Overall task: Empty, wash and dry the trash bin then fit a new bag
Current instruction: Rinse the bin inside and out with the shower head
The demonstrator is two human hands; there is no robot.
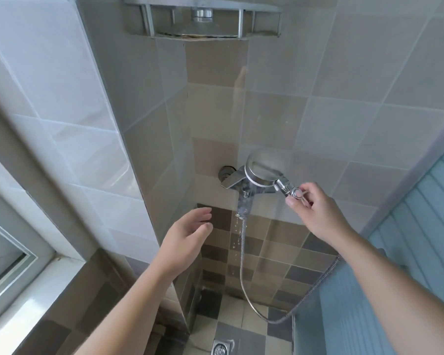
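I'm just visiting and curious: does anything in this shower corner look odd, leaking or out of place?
Water drips from under the tap, beside the hose, falling toward the floor drain. The right hand pinches the shower head handle; the left hand hovers open. No trash bin is in view.

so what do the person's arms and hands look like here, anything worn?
Both forearms are bare as far as the frame shows, with no sleeves in view. The left hand and right hand carry no gloves, and no rings, watch or wristband can be seen. No markings are visible on either arm.
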